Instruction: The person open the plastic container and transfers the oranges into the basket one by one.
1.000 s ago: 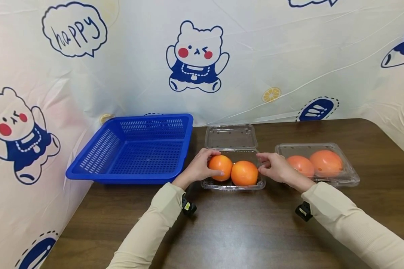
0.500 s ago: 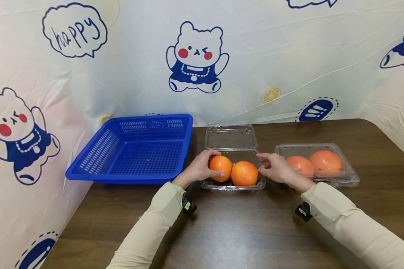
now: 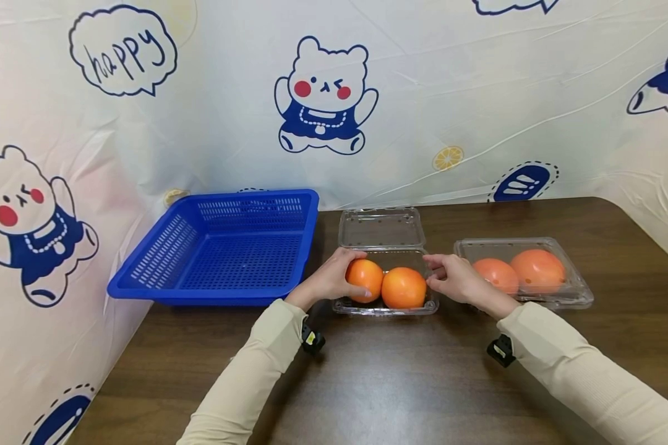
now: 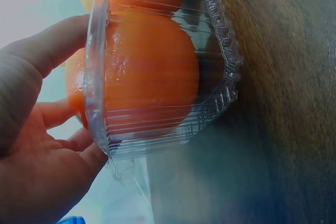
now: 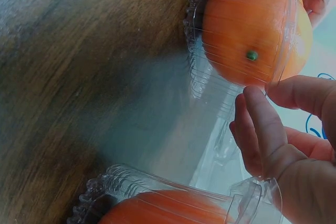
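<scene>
Dark wood-grain table [image 3: 401, 383] runs up to a white printed backdrop [image 3: 479, 93] of cartoon bears and a "happy" speech bubble. Taking the open clear clamshell [image 3: 386, 306] at the middle of the table as the landmark: well to its left sits a blue perforated basket [image 3: 222, 247], its right wall just beside the clamshell. The clamshell's lid [image 3: 381, 227] lies flat behind it, toward the backdrop. Inside the clamshell lie two orange fruits touching each other, the left fruit [image 3: 364, 278] and the right fruit [image 3: 403, 287]. The left hand [image 3: 325, 278] is at the clamshell's left end, with fingers and thumb curled around the left fruit; in the left wrist view the fingers [image 4: 47, 51] reach over the rim and press on the fruit's skin. The right hand [image 3: 456, 278] is at the clamshell's right end, its fingers loosely bent with the tips at the rim beside the right fruit; in the right wrist view the fingertips [image 5: 257, 103] seem to touch the clear plastic edge rather than the fruit, though the blur makes that uncertain. To the right of the clamshell, near it, rests a closed clamshell [image 3: 526, 272] holding two more orange fruits
</scene>
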Demonstrator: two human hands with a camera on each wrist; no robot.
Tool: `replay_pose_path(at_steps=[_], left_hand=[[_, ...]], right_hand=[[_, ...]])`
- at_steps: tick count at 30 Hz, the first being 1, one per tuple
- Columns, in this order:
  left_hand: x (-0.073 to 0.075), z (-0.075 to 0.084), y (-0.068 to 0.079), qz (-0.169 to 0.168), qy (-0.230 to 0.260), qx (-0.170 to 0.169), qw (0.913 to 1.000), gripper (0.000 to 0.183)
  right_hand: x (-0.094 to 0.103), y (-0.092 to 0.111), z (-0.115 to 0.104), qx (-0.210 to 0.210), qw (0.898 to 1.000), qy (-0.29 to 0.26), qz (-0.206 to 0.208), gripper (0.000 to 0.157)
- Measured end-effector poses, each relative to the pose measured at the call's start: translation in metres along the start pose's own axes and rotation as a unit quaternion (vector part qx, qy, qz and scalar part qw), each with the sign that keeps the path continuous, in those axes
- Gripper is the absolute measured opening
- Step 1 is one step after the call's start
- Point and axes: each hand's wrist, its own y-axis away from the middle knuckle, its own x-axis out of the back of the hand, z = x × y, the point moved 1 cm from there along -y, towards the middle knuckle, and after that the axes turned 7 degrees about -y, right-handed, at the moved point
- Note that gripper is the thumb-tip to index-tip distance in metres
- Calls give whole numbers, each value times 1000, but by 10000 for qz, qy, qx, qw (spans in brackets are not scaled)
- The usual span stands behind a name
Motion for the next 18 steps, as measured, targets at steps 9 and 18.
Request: replay_pose_path(at_steps=[9, 18], left_hand=[[0, 0, -1, -3, -143, -98, 9999, 69], [-1, 0, 1, 159, -120, -185, 9996, 66]], right_hand=[[1, -1, 0, -1, 10000, 67, -14, 44], [0, 0, -2, -61, 9999, 98, -23, 44]])
